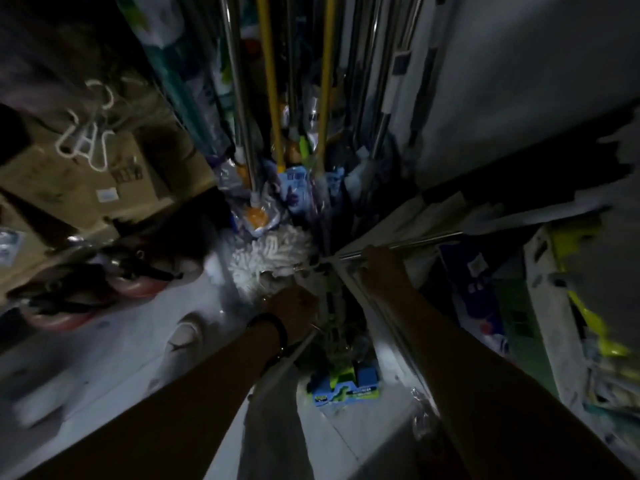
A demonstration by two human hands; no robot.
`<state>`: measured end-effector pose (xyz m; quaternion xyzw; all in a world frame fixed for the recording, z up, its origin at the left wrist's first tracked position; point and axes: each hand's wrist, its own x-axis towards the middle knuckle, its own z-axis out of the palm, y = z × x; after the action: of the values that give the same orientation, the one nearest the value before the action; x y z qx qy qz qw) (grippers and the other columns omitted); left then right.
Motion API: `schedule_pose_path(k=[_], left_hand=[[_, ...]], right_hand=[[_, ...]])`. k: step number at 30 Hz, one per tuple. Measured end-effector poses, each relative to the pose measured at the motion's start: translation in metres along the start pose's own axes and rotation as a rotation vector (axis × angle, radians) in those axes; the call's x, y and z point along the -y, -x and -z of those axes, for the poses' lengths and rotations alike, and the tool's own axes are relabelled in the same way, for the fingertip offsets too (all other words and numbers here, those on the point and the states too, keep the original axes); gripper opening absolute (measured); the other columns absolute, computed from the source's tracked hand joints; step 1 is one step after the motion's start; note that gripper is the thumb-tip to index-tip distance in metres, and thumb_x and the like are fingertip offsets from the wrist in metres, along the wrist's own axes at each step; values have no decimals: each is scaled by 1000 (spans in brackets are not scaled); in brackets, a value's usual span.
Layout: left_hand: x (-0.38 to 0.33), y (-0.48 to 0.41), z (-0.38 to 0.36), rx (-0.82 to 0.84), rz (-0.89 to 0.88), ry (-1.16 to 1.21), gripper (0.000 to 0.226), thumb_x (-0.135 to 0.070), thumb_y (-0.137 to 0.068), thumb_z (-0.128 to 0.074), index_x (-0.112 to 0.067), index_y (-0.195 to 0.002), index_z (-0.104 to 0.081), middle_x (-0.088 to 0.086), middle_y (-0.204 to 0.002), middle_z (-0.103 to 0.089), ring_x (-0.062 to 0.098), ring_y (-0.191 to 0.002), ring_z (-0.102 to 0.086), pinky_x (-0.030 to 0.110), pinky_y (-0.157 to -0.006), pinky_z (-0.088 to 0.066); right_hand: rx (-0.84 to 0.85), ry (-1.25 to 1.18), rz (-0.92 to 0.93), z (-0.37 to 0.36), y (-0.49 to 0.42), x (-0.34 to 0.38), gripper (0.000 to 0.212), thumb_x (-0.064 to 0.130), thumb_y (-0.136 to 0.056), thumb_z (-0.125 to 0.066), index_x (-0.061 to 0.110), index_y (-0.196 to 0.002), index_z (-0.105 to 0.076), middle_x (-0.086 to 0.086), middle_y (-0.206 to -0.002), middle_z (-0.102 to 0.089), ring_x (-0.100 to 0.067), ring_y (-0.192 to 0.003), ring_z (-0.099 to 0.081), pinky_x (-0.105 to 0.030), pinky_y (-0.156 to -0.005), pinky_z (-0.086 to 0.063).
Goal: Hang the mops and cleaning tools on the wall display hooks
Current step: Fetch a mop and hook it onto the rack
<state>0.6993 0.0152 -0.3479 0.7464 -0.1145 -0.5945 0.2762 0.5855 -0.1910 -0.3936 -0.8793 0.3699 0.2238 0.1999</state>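
Nearest, below and behind both sets of fingers, a blue and green package [346, 388] lies on the pale floor [104, 362] between the two forearms. The left hand [294, 308], with a dark wristband [272, 329] at its wrist, reaches down beside a pale pole [294, 355] that runs back under the wrist. The picture is dark and blurred, and I cannot tell whether these fingers hold the pole or anything else.

Just right of it and a little farther out, the right hand [381, 268] has its fingers [363, 271] curled round a steel handle [415, 243], which slants away to the right of them. Just beyond the left fingers and left of the right ones, a white mop head [273, 256] rests low by the floor.

Farther on, above all the fingers, stand many upright tools, among them two yellow handles [270, 81] and packaged heads. Far left of the fingers sit cardboard boxes [69, 181] with white hangers [86, 133] on them.
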Motion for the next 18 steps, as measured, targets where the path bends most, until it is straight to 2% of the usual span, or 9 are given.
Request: schedule_pose_path(k=[2, 4, 5, 9, 10, 12, 14, 16, 18], left_hand=[[12, -19, -10, 17, 15, 42, 22, -25, -102, -58, -8, -90, -64, 31, -101, -68, 48, -102, -66, 54, -90, -57], [20, -33, -17, -17, 0, 77, 26, -33, -97, -56, -11, -84, -63, 28, -95, -68, 44, -96, -68, 55, -87, -56], [20, -36, -19, -28, -5, 102, 27, -37, -93, -54, -14, -81, -61, 24, -89, -67, 41, -92, -67, 54, -85, -57], [26, -40, -29, -19, 0, 126, 36, -44, -90, -53, -10, -84, -65, 17, -84, -67, 38, -83, -67, 53, -81, -59], [28, -41, -31, -10, 6, 118, 41, -43, -94, -53, -5, -91, -67, 20, -86, -68, 36, -77, -65, 48, -76, -58], [31, -40, -35, 19, 20, 118, 36, -32, -104, -52, 1, -107, -67, 26, -95, -69, 25, -68, -59, 33, -64, -53], [33, -40, -41, 20, 41, 161, 24, -23, -104, -55, -3, -105, -67, 25, -98, -69, 26, -75, -59, 33, -69, -53], [33, -39, -45, 7, 39, 168, 17, -22, -102, -58, -8, -95, -66, 16, -98, -70, 26, -84, -60, 38, -78, -51], [32, -36, -44, 18, 20, 143, 14, -21, -103, -57, -13, -95, -64, 9, -96, -67, 23, -85, -59, 34, -79, -48]], right_hand=[[-89, 171, 57, -20, -28, -12, 54, 31, -90, -46, -6, -121, -71, -33, -118, -66, -51, -109, -66, -56, -96, -53], [54, 291, 43, -29, -44, -16, 63, 38, -79, -38, -4, -107, -76, -32, -105, -71, -50, -98, -71, -71, -91, -53], [33, 301, 63, -41, -57, -29, 64, 39, -77, -36, -2, -102, -77, -32, -102, -72, -49, -97, -73, -76, -91, -50], [40, 480, 64, -50, -62, -45, 48, 32, -83, -37, 2, -74, -73, -24, -72, -68, -43, -70, -72, -87, -92, -38], [32, 508, 26, -49, -63, -41, 43, 28, -83, -37, 4, -70, -71, -21, -69, -66, -39, -65, -69, -86, -93, -38], [119, 508, -86, -44, -68, -31, 30, 19, -85, -47, 6, -77, -73, -19, -79, -68, -37, -76, -69, -77, -101, -46], [82, 496, -123, -50, -69, -37, 7, 18, -75, -74, 12, -78, -75, -17, -84, -70, -36, -83, -70, -64, -103, -50], [61, 472, -89, -62, -71, -51, 21, 20, -55, -92, 16, -65, -73, -13, -73, -69, -33, -72, -70, -58, -91, -57], [26, 517, 14, -75, -66, -60, 29, 15, -47, -95, 16, -58, -69, -11, -63, -64, -29, -61, -66, -56, -82, -62]])
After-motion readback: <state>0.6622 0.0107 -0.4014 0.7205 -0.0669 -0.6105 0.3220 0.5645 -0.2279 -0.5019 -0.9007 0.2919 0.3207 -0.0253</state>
